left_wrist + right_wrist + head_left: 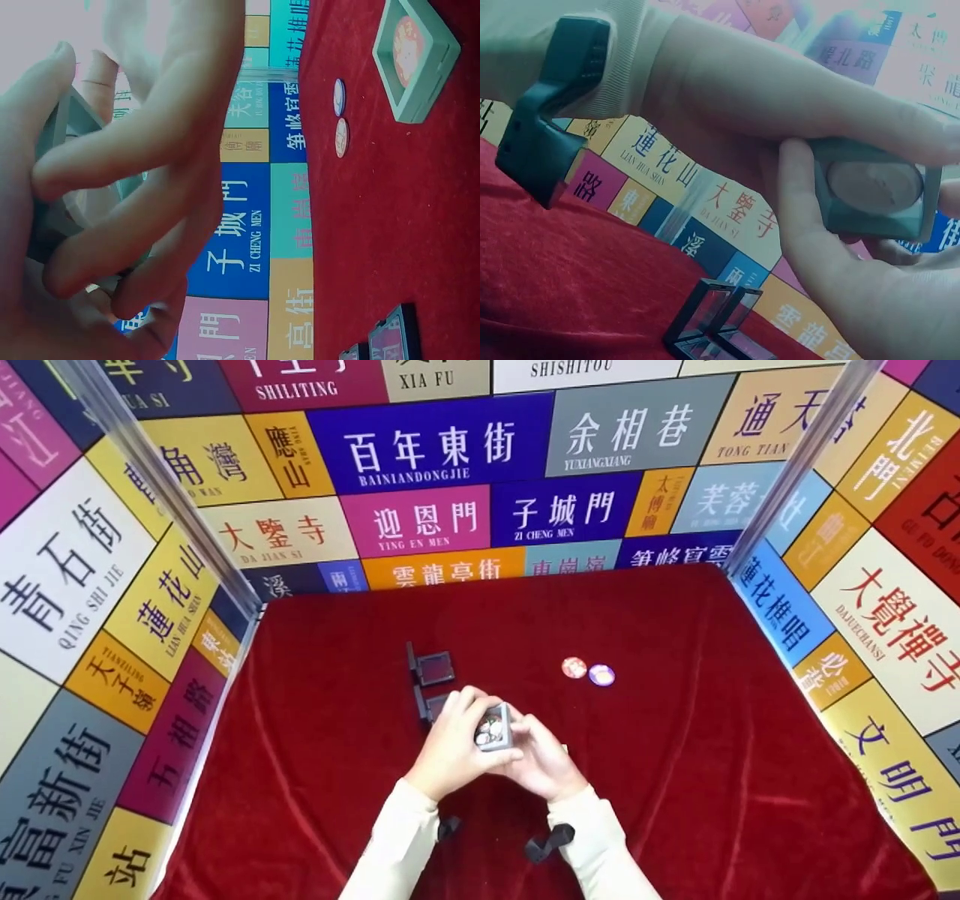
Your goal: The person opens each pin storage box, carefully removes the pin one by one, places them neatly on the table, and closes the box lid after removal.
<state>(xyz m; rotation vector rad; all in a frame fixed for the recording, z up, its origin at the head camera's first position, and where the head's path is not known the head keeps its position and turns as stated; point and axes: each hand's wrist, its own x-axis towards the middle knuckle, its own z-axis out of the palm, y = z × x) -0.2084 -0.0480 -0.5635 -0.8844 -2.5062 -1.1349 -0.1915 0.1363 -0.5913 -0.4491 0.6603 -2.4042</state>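
Both hands grip a small grey square box (504, 746) above the red cloth. In the head view, several round pieces with pale and dark patterning show in it. My left hand (450, 739) curls round its left side, while my right hand (547, 757) holds it from the right. Seen from the right wrist, one plain round disc (874, 186) sits in the box between the fingers. Fingers cover much of the box in the left wrist view. A second grey square frame (441, 56), containing an orange round badge (408, 51), lies on the cloth.
Beyond the left hand, a dark hinged case (435, 669) stands opened on the red cloth (337, 675). Two round badges, one red (574, 667) and one purple-rimmed (601, 675), lie farther back to the right. Panels with printed signs (442, 442) enclose the back and sides.
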